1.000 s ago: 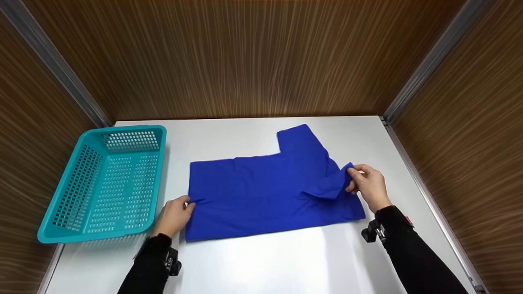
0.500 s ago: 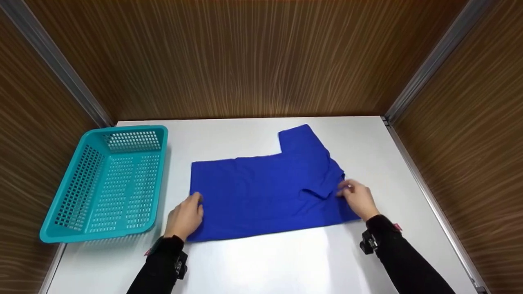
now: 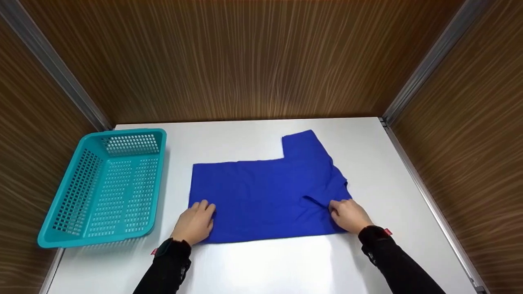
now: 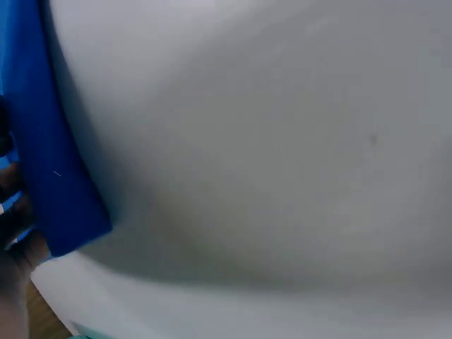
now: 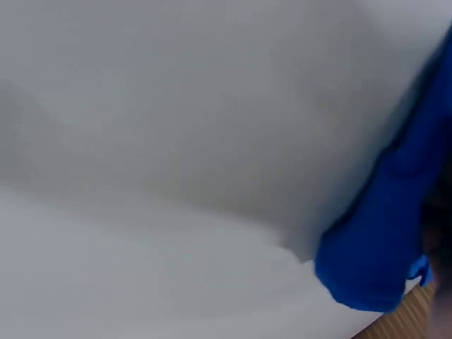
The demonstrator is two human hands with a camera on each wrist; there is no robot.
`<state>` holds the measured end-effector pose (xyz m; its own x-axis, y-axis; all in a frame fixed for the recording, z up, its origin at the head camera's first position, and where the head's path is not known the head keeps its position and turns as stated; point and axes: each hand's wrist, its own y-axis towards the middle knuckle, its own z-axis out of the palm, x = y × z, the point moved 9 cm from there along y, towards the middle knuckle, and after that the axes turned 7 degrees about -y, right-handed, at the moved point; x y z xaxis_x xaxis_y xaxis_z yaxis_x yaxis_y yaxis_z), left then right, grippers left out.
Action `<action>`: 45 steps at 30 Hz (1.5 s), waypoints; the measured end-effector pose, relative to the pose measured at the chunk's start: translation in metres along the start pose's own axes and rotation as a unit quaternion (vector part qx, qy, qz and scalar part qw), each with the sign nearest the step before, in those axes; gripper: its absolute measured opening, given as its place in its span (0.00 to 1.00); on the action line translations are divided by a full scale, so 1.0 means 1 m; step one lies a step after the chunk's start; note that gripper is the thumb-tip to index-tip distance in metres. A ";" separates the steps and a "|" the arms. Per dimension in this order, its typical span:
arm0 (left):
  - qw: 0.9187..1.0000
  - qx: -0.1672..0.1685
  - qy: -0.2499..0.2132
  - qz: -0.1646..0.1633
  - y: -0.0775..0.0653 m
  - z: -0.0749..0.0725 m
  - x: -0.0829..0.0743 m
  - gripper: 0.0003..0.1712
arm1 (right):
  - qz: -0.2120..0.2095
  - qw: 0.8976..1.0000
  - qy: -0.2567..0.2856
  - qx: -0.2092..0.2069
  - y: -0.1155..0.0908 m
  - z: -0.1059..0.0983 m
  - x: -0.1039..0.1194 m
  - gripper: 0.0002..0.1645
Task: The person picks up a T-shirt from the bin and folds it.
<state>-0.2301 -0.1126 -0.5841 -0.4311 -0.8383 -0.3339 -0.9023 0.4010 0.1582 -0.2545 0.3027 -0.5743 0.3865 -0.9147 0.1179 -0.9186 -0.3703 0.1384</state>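
A blue T-shirt (image 3: 261, 196) lies folded lengthwise on the white table, one short sleeve (image 3: 304, 143) pointing away from me. My left hand (image 3: 194, 222) is over its left end, with bent fingers pinching the cloth in from the near corner. At the right end, beside a crumpled fold near the neck, my right hand (image 3: 349, 216) grips the fabric with curled fingers. The left wrist view shows the edge of the T-shirt (image 4: 56, 155) against the fingers. In the right wrist view, the rounded end of the T-shirt (image 5: 374, 247) appears beside the mostly dark, cut-off hand.
A teal plastic basket (image 3: 157, 196) with perforated walls stands to the left of the shirt. Wood-patterned panels (image 3: 245, 61) enclose the white table (image 3: 261, 265) at the back and both sides.
My right hand let go of the lifted flap, which now lies down, and moved nearer to grip the cloth. My left hand shifted right from the left edge onto the shirt.
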 end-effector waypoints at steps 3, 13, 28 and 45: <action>1.000 0.001 0.011 0.020 0.001 0.003 -0.007 0.12 | -0.042 0.998 -0.025 -0.048 -0.001 -0.001 0.012 0.05; 1.000 -0.009 -0.027 0.004 0.000 0.007 -0.002 0.16 | -0.025 0.998 0.045 0.042 0.011 0.022 0.026 0.41; 0.996 0.074 -0.051 0.000 0.000 0.011 -0.005 0.27 | 0.010 0.994 -0.098 -0.041 0.023 0.006 0.033 0.30; 0.997 0.057 -0.035 0.038 0.001 0.008 -0.010 0.27 | 0.021 0.998 -0.059 0.013 0.023 0.014 0.020 0.32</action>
<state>-0.2269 -0.1010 -0.5876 -0.4929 -0.7778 -0.3901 -0.8596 0.5048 0.0795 -0.2687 0.2739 -0.5822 0.3368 -0.9415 0.0066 -0.9360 -0.3341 0.1105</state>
